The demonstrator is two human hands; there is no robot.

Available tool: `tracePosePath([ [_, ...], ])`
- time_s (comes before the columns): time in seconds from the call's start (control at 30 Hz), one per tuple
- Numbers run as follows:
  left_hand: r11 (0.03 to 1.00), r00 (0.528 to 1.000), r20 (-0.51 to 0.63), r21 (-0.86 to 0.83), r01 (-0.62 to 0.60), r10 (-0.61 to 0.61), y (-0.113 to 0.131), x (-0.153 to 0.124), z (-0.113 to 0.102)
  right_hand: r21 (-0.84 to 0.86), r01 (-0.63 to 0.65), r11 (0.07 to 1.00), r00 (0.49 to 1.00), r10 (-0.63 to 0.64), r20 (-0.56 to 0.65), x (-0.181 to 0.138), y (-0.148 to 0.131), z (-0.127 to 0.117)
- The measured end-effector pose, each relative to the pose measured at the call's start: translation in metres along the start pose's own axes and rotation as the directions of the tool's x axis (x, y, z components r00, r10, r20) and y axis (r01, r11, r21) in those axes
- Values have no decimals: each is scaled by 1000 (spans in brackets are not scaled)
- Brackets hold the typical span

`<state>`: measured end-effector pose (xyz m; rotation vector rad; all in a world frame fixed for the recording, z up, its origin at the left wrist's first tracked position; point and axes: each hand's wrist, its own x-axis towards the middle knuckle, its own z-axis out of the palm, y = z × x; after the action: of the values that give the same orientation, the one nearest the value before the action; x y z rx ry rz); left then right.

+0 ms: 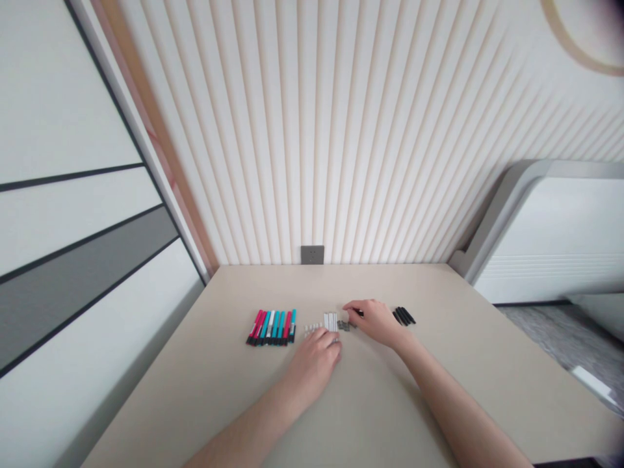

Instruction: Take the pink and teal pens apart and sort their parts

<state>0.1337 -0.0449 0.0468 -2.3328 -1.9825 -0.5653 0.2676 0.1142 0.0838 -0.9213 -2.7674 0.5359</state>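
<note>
My left hand rests low on the table with its fingers curled, just at the lower ends of several slim white tubes. What its fingertips hold, if anything, is hidden. Small whitish pieces lie just beyond its knuckles. To the right, my right hand is closed in a pinch, and a short black piece shows between thumb and fingers. Small grey pieces lie between the two hands. A row of black pen-like sticks lies beyond the right wrist.
Red, teal and white pens with black ends lie in a row at left on the beige table. Behind stands a ribbed wall with a dark socket. A white cabinet is at left, a bed headboard at right.
</note>
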Motion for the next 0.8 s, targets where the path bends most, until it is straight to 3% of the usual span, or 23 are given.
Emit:
tracePosePath([
  [0.27, 1000, 1000, -13, -1, -19, 19, -1, 0, 1, -41, -93, 995, 992, 89, -93, -1, 14, -4],
  [0.8, 1000, 1000, 15, 19, -7, 7, 1, 0, -2, -86, -24, 996, 1000, 23, -9, 1, 10, 3],
])
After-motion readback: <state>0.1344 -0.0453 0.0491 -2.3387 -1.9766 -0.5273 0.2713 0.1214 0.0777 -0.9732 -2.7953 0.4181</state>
